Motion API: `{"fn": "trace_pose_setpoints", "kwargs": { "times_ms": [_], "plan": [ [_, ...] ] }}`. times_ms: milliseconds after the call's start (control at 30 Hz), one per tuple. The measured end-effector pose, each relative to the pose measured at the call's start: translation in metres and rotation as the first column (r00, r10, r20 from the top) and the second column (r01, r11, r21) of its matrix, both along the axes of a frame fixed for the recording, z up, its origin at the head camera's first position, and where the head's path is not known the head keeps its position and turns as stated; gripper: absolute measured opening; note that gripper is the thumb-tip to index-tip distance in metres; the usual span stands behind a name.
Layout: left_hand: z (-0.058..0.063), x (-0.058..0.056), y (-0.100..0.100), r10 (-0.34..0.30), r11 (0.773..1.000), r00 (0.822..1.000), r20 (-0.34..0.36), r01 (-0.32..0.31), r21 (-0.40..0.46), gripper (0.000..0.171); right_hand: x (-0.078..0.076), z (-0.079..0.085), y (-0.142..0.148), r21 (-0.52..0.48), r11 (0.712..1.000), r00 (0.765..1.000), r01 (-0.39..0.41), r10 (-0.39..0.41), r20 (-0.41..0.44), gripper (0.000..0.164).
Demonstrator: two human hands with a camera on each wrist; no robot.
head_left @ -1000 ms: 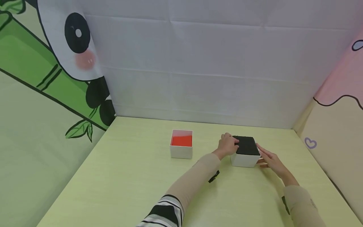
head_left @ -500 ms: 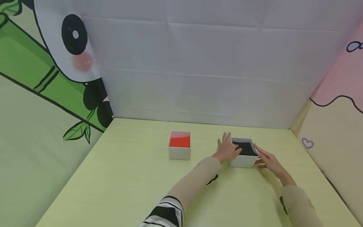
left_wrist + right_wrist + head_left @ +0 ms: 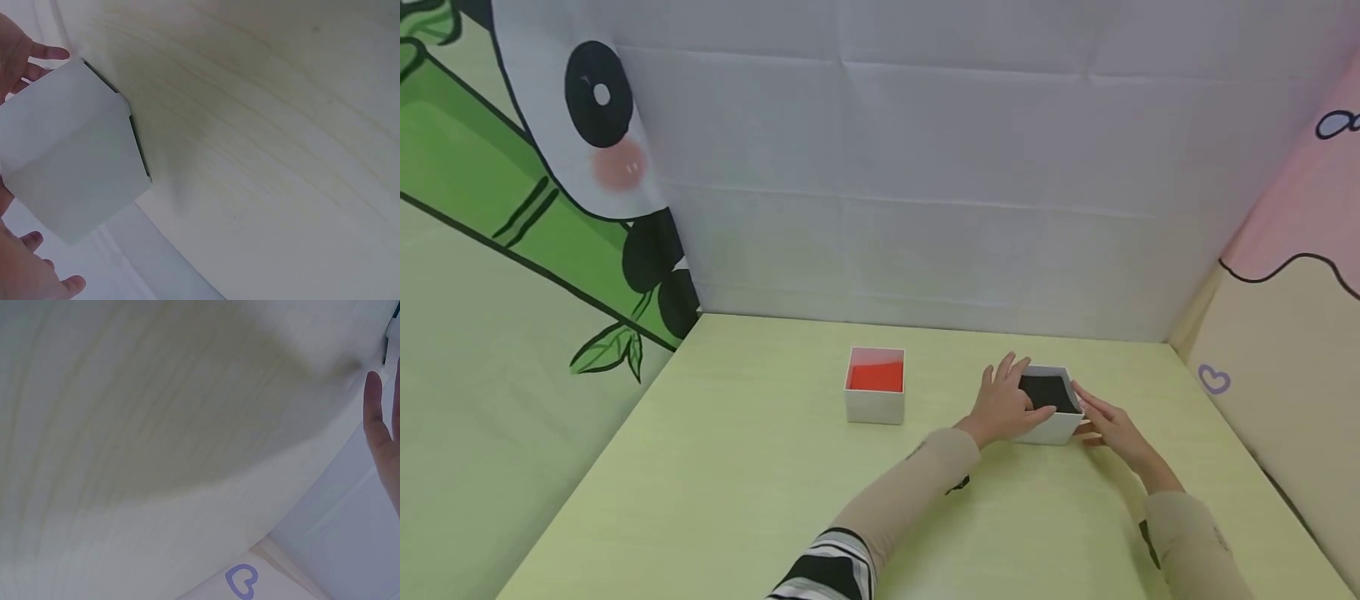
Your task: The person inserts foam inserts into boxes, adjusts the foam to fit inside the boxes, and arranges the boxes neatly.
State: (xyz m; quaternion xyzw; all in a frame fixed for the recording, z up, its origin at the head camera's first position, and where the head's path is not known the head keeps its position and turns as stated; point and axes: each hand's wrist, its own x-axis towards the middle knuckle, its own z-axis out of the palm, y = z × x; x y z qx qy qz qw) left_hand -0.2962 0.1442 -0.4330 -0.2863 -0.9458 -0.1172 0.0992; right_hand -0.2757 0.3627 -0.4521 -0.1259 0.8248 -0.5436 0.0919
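Note:
In the head view a white box stands on the table at the right, with a flat black piece, cloth-like, down inside it. My left hand is at its left side, some fingers raised and spread, others over the opening at the black piece. My right hand rests along the right wall, its fingers fairly straight. In the left wrist view the same white box shows between my left hand and my right hand. Straight fingers show at the right wrist view's edge.
A second white box, holding a flat red piece, stands to the left on the pale yellow table. A white hanging sheet rises behind the table's back edge. Printed walls flank both sides.
The black piece has dropped from the box's top to below its rim. My left hand has gone from gripping near its edge to spread fingers, shifting slightly nearer. My right hand stays put.

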Motion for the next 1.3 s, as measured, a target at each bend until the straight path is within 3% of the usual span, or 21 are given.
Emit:
{"fn": "trace_pose_setpoints", "kwargs": {
  "times_ms": [100,267,400,533,700,933,1200,1300],
  "plan": [
    [-0.004,-0.001,0.002,0.018,0.999,0.999,0.04,-0.016,-0.039,0.05,0.001,0.0,0.0,0.003,1.0,1.0,0.001,-0.001,0.006,0.049],
    [-0.003,-0.002,0.005,0.0,0.995,0.999,0.039,0.004,-0.102,0.046,0.001,-0.002,-0.001,-0.003,1.0,1.0,0.004,-0.004,-0.004,0.048],
    [0.0,-0.001,0.01,-0.016,0.979,0.998,0.055,0.027,-0.202,0.048,-0.001,-0.005,-0.002,-0.009,1.0,1.0,-0.007,0.007,-0.013,0.046],
    [0.002,0.001,0.014,0.002,0.968,0.996,0.086,0.02,-0.25,0.05,-0.001,-0.006,-0.003,-0.009,1.0,1.0,-0.025,0.025,-0.018,0.046],
    [0.003,0.001,0.016,0.017,0.967,0.996,0.082,0.005,-0.256,0.051,-0.002,-0.006,-0.002,-0.001,1.0,0.999,-0.029,0.029,-0.043,0.046],
    [0.001,0.001,0.016,-0.016,0.967,0.997,0.071,0.034,-0.251,0.052,0.001,-0.002,-0.003,0.046,0.999,0.999,0.005,-0.002,-0.045,0.046],
    [0.006,0.002,0.011,-0.062,0.982,0.998,0.031,0.066,-0.177,0.053,0.002,0.001,-0.004,0.075,0.997,0.995,0.015,-0.007,-0.101,0.047],
    [0.008,0.005,0.008,-0.069,0.985,0.997,0.019,0.072,-0.155,0.053,0.005,-0.001,-0.003,0.069,0.996,0.989,0.06,-0.05,-0.142,0.047]
  ]
}}
